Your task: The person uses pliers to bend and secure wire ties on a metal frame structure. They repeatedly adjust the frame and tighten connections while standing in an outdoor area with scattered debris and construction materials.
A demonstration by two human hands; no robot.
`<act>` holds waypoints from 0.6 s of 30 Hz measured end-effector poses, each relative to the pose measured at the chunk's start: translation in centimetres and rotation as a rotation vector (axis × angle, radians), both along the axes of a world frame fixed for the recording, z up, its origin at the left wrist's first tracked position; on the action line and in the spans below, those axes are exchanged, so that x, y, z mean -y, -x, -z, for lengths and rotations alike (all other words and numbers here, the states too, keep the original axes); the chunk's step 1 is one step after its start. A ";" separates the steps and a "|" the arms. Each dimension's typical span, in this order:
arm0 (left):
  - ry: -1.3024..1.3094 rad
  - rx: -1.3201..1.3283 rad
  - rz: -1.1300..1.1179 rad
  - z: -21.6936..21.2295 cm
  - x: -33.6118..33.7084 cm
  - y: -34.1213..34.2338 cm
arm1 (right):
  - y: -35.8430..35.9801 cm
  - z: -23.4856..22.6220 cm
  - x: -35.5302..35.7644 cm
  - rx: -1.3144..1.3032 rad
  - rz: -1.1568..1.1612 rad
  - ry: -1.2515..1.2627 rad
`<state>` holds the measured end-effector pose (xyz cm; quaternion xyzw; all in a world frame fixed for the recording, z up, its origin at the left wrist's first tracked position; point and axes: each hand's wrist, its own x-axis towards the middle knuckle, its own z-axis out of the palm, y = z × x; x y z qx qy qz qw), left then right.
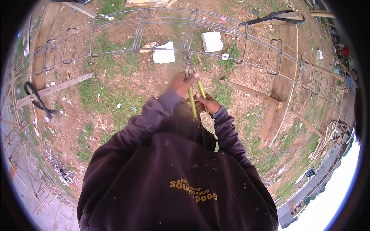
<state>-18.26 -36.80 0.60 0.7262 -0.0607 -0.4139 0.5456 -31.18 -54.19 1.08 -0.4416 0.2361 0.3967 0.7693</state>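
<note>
A pair of pincers (pixel 193 101) with yellow-green handles stands out in front of my chest, its metal jaws against the near lower bar of a long steel rebar cage (pixel 216 52), beside a rectangular stirrup. My left hand (pixel 179 83) is closed around the tool just below the jaws, thumb lying across it. Lower down, the fingers of my right hand (pixel 208 104) are wrapped at the right handle. The two handles are spread a little apart. Whether the jaws grip any tie wire is too small to tell.
Wooden planks (pixel 282 73) support the cage at the right and far left. One bundle of black wire (pixel 36 101) hangs over a left timber; another black wire bundle (pixel 275 17) rests at the upper right. White blocks (pixel 164 52) lie beneath the cage on littered grass and soil.
</note>
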 end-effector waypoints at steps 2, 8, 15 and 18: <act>-0.014 -0.052 0.017 -0.8 -3.5 -0.9 | 0.3 -0.8 -0.9 0.066 -0.029 0.127; -0.026 0.078 -0.427 -2.9 -12.5 4.1 | 0.3 -3.9 -9.7 0.211 -0.136 0.046; -0.121 0.510 -0.496 -4.1 -23.0 11.8 | -0.1 -4.8 -24.6 0.217 0.163 0.081; -0.051 0.241 -0.589 -3.2 -28.5 14.5 | -3.7 -5.0 -23.8 0.298 0.285 0.156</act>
